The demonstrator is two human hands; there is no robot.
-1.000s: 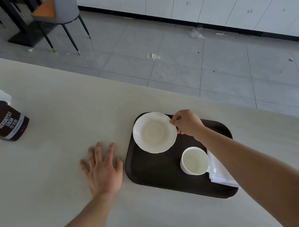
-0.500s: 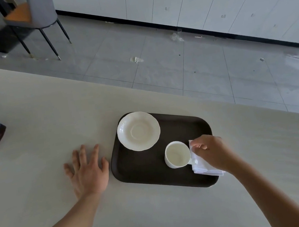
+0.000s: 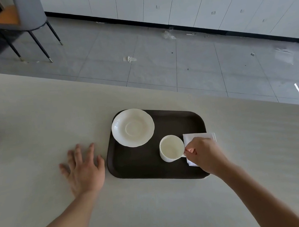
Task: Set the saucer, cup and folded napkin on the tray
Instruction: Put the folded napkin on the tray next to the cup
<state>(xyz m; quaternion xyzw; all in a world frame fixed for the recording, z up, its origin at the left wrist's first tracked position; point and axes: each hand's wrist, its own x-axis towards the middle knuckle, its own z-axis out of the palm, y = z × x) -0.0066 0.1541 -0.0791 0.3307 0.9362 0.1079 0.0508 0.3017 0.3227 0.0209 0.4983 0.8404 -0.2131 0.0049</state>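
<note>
Right hand point(image 3: 204, 152) pinching cup point(image 3: 171, 148) handle, hiding napkin point(image 3: 199, 137); left hand point(image 3: 83, 170) flat, splayed.

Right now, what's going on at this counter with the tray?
A person is laying out a dark tray on a pale counter. The saucer sits empty at the tray's far left corner, the cup stands beside it, not on it, and a folded napkin lies at the tray's right edge. The right hand pinches the cup's handle; the left hand rests flat on the counter beside the tray.
</note>
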